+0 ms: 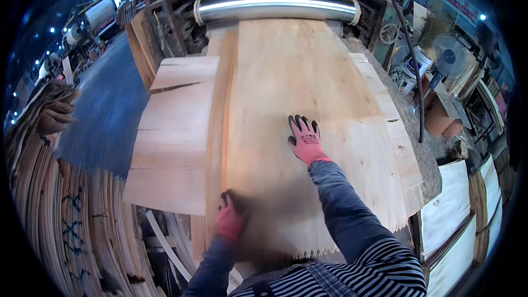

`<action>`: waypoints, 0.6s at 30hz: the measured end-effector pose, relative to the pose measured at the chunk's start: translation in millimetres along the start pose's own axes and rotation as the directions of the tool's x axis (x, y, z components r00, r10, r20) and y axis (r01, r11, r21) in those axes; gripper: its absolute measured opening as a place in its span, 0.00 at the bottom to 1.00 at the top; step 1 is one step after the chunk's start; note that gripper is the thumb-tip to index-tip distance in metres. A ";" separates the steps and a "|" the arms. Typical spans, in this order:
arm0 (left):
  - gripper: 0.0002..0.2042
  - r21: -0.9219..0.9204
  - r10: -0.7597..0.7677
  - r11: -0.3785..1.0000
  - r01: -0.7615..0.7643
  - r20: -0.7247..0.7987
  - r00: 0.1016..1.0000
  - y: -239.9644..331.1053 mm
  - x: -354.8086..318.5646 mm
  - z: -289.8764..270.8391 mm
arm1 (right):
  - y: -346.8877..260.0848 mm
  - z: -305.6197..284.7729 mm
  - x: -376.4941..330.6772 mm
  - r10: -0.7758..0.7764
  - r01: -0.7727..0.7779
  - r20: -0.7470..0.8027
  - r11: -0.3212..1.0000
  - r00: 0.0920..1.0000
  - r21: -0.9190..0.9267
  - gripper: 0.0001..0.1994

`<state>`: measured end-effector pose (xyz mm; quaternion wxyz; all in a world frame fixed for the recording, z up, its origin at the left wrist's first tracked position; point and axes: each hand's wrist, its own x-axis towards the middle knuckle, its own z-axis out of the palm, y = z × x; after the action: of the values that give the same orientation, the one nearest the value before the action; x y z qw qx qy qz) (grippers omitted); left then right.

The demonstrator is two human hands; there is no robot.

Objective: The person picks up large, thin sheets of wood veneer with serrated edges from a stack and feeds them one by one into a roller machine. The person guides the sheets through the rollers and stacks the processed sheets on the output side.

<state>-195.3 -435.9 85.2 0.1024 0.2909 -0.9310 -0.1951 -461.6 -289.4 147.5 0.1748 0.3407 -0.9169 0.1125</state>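
A wide pale wood veneer sheet lies lengthwise in front of me, its jagged near end close to my body. My right hand, in a pink and black glove, rests flat on its middle with the fingers spread. My left hand, gloved the same way, is lower down by the sheet's left edge, beside a narrow veneer strip. Its fingers look bent, but they are partly hidden and smeared, so its grip cannot be made out. Shorter veneer pieces stick out underneath on the left.
A shiny metal roller spans the far end, over the sheet. Stacked veneer stands at the lower left. On the right are a fan, a cardboard box, a dark upright hose and white-faced boards.
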 end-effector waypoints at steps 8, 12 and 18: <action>0.12 -0.698 0.211 0.688 0.200 0.456 0.865 -49.2 58.3 -33.5 | -19.2 -63.4 -198.2 -0.102 -0.031 0.331 0.927 0.938 0.373 0.38; 0.13 -0.755 0.413 0.650 0.093 0.453 0.790 -6.1 74.9 -82.7 | -54.3 -118.7 -260.8 -0.210 0.063 0.406 0.936 0.889 0.346 0.44; 0.14 -0.881 0.493 0.471 -0.037 0.229 0.839 60.1 49.1 -162.1 | -31.2 -135.8 -320.7 0.018 -0.014 -0.009 0.957 1.000 0.290 0.27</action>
<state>-215.9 -468.4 260.7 0.0405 -0.0050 -0.7435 -0.6675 -181.1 -80.6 146.8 0.1274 0.3546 -0.8923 0.2489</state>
